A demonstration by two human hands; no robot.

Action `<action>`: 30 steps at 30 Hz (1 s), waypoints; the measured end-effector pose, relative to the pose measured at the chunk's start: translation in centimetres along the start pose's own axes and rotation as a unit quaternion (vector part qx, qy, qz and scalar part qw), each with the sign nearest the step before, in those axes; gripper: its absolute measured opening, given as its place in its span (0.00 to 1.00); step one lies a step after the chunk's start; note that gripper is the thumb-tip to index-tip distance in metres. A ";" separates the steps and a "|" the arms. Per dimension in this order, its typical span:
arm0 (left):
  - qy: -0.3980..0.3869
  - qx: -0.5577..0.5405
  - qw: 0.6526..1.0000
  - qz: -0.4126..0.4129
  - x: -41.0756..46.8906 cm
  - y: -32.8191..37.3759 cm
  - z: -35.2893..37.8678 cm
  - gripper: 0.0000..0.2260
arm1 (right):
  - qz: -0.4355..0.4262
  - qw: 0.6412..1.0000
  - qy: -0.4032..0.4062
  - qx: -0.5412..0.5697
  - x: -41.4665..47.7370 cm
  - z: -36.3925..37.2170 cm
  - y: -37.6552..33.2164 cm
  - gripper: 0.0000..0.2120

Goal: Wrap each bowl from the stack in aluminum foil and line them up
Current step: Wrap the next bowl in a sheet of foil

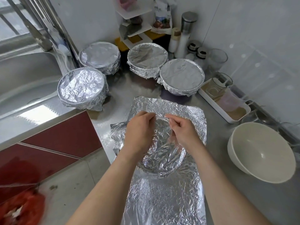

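The worktop (235,200) is brushed stainless steel, joined on the left to a steel sink (24,75).

A crinkled, roughly rectangular aluminium foil sheet (162,200) lies at the near centre of the worktop. It is draped over a bowl that it covers completely. The foil sags into the bowl as a round hollow, and a raised circular ridge marks the rim. The near end of the sheet runs flat toward the person.

Four wrapped bowls stand behind the sheet:
- one beside the sink (82,88), with heavily creased foil;
- one behind it (99,56);
- one at the rear centre (146,58);
- one to the right (181,75), touching the rear centre bowl, with smooth, taut foil.

A stack of bare bowls (267,151), off-white, glazed and nested, stands to the right of the sheet, apart from it. Both are uncovered.

A white rectangular tray (214,106) at the right rear holds clear containers. Their contents cannot be identified.

The left hand (138,132) and right hand (183,132) are above the covered bowl. The fingers of both hands are curled, and each hand pinches the foil at the far rim of the hollow. The two pinch points are close together.
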State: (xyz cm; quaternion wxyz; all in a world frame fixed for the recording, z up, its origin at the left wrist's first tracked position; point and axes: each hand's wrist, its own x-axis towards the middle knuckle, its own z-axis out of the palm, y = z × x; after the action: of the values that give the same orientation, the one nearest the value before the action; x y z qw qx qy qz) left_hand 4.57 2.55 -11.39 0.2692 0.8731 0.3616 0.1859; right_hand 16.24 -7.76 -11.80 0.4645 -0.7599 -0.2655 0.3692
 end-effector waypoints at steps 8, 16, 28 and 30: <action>-0.040 0.028 0.999 -0.016 1.4 -0.4 0.5 0.11 | 0.026 0.999 -0.019 0.033 0.7 -0.3 0.6 0.14; -0.057 0.039 0.998 0.005 1.7 -0.2 0.4 0.09 | 0.024 0.994 -0.098 0.030 1.5 -0.4 0.4 0.14; 0.047 -0.038 0.993 -0.106 -3.6 -1.5 -2.7 0.16 | 0.035 0.995 0.001 0.088 -0.2 -0.4 1.0 0.13; 0.041 -0.076 0.985 -0.150 -5.5 -1.8 -2.1 0.18 | 0.038 0.992 0.024 0.114 -1.0 -0.2 1.0 0.14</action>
State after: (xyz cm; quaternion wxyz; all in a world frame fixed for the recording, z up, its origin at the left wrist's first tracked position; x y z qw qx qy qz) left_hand -1.14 0.32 -11.54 0.3447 0.7777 0.4836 0.2064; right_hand 15.92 -9.03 -12.35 0.5398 -0.7202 -0.1814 0.3962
